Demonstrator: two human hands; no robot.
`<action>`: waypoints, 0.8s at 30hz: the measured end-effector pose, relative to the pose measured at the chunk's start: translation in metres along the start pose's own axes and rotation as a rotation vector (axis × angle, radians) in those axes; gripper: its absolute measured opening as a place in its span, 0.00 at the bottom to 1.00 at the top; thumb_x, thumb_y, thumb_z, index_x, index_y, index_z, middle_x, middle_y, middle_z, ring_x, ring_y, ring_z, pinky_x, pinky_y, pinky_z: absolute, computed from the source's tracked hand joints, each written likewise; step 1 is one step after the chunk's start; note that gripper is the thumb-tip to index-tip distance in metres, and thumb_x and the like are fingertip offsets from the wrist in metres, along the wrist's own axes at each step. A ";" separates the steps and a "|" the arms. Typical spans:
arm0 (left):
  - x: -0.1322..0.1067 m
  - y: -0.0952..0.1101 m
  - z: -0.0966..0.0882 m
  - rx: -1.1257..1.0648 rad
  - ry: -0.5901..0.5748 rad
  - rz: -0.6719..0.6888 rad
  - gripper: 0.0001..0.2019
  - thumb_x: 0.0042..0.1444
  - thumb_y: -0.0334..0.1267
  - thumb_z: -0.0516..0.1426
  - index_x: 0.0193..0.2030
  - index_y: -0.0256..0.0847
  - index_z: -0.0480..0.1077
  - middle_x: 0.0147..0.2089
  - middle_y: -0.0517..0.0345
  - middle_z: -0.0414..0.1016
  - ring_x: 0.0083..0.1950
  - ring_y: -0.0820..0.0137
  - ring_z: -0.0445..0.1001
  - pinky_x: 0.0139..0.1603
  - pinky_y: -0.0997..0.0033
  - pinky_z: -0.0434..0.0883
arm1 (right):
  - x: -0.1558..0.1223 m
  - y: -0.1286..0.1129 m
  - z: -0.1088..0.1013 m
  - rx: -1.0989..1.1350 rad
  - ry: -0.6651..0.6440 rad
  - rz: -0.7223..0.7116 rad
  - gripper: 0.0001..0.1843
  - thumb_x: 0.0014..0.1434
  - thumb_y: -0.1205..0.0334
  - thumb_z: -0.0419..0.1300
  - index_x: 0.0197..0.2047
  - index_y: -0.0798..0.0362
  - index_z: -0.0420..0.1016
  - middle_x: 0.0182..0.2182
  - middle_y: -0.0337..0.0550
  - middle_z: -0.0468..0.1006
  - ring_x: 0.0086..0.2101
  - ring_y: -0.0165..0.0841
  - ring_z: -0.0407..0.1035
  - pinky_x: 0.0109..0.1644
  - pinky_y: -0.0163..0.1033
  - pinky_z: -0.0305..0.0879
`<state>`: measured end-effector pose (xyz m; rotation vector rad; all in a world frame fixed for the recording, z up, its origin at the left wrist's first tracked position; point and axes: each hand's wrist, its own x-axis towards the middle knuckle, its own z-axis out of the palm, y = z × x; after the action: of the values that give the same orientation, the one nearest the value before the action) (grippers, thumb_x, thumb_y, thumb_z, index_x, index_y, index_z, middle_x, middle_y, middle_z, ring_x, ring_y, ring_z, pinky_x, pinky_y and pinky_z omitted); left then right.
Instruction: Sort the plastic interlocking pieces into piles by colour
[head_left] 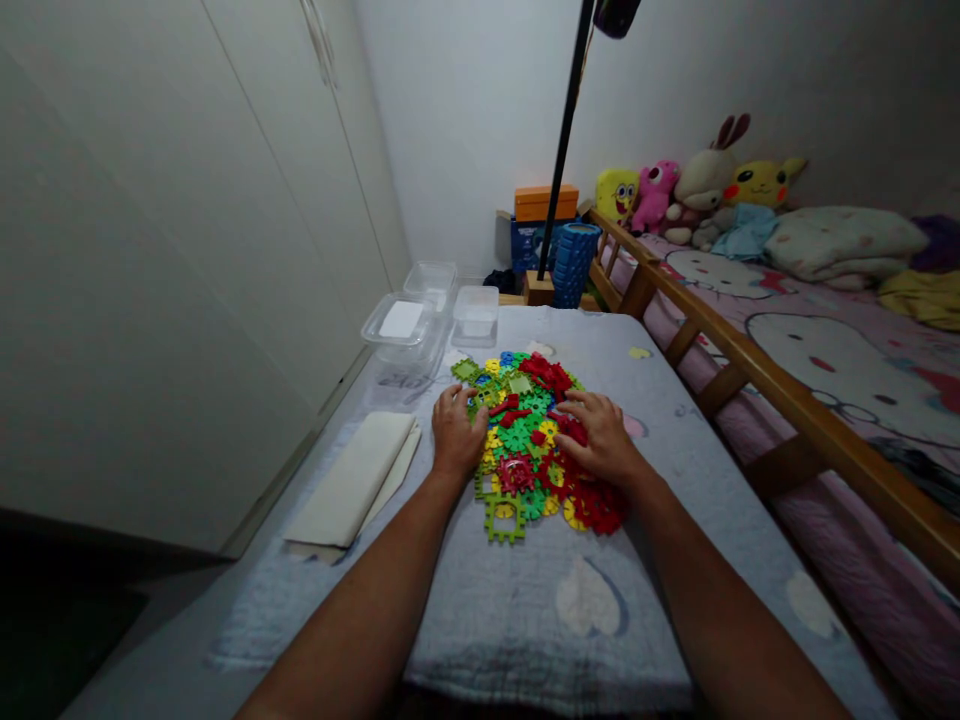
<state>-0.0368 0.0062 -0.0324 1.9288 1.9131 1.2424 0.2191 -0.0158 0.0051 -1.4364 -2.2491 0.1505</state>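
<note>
A pile of plastic gear-shaped building pieces (517,435) in green, yellow, red and blue lies on a light blue patterned cloth (517,600). At the pile's left edge rests my left hand (456,432), its fingers apart and bent over some green pieces. A red piece (506,405) lies just beyond its thumb. My right hand (600,435) is on the right side, fingers spread over red pieces (596,505) and touching the pile. Neither hand appears to grip a piece. A green square frame piece (505,520) sticks out at the near edge.
Clear plastic containers (401,322) stand at the table's back left, one with a white card on it. Folded cream sheets (356,485) lie to the left. White cabinet doors (187,250) flank that side. A bed with a wooden rail (757,400) runs along the right.
</note>
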 end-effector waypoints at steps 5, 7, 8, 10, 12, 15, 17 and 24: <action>0.000 0.000 -0.003 0.013 -0.022 -0.021 0.14 0.61 0.37 0.55 0.52 0.39 0.73 0.59 0.43 0.71 0.65 0.55 0.67 0.69 0.54 0.63 | 0.000 -0.051 0.006 0.062 -0.165 -0.288 0.18 0.66 0.52 0.59 0.55 0.46 0.79 0.62 0.50 0.72 0.61 0.46 0.62 0.67 0.59 0.48; 0.001 0.001 -0.003 0.034 -0.042 -0.037 0.13 0.60 0.36 0.55 0.51 0.39 0.73 0.58 0.44 0.72 0.64 0.56 0.68 0.68 0.55 0.63 | -0.001 -0.060 0.008 0.073 -0.238 -0.321 0.15 0.68 0.54 0.57 0.53 0.46 0.80 0.61 0.50 0.73 0.61 0.45 0.64 0.67 0.60 0.46; 0.001 0.001 -0.003 0.046 -0.059 -0.045 0.13 0.60 0.35 0.55 0.51 0.39 0.74 0.57 0.44 0.72 0.64 0.56 0.68 0.68 0.55 0.63 | -0.001 -0.062 0.009 0.069 -0.251 -0.312 0.14 0.68 0.55 0.57 0.52 0.47 0.80 0.61 0.50 0.74 0.60 0.44 0.64 0.68 0.60 0.45; 0.000 0.003 -0.004 0.075 -0.101 -0.062 0.12 0.60 0.35 0.55 0.49 0.40 0.75 0.56 0.46 0.74 0.61 0.57 0.70 0.66 0.56 0.64 | -0.001 -0.058 0.009 0.045 -0.248 -0.270 0.14 0.68 0.55 0.57 0.49 0.48 0.81 0.61 0.49 0.74 0.60 0.43 0.65 0.68 0.59 0.44; -0.001 0.004 -0.005 0.113 -0.135 -0.083 0.11 0.61 0.35 0.55 0.48 0.42 0.76 0.54 0.49 0.76 0.59 0.57 0.71 0.64 0.55 0.64 | 0.000 -0.050 0.008 0.001 -0.234 -0.220 0.13 0.69 0.55 0.56 0.47 0.49 0.81 0.60 0.48 0.75 0.61 0.43 0.64 0.68 0.60 0.44; -0.002 0.007 -0.008 0.167 -0.155 -0.104 0.11 0.62 0.36 0.54 0.47 0.45 0.76 0.54 0.51 0.77 0.59 0.57 0.71 0.64 0.54 0.62 | 0.001 -0.035 0.007 -0.084 -0.213 -0.146 0.13 0.68 0.57 0.56 0.45 0.48 0.81 0.59 0.47 0.76 0.61 0.44 0.63 0.67 0.61 0.45; -0.003 0.008 -0.010 0.186 -0.169 -0.105 0.11 0.63 0.38 0.54 0.48 0.45 0.76 0.54 0.52 0.77 0.59 0.58 0.70 0.64 0.54 0.62 | 0.001 -0.028 0.008 -0.151 -0.186 -0.076 0.12 0.66 0.58 0.57 0.44 0.48 0.81 0.59 0.48 0.76 0.63 0.47 0.60 0.68 0.63 0.43; -0.009 0.012 -0.003 0.148 -0.272 -0.025 0.13 0.66 0.40 0.52 0.53 0.46 0.73 0.56 0.50 0.77 0.60 0.57 0.70 0.63 0.54 0.65 | 0.000 -0.030 0.013 -0.178 -0.063 -0.022 0.14 0.66 0.62 0.56 0.49 0.49 0.81 0.61 0.51 0.74 0.64 0.49 0.58 0.69 0.64 0.43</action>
<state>-0.0284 -0.0051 -0.0264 2.0156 1.9251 0.8012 0.1886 -0.0266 0.0034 -1.5151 -2.3793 -0.0123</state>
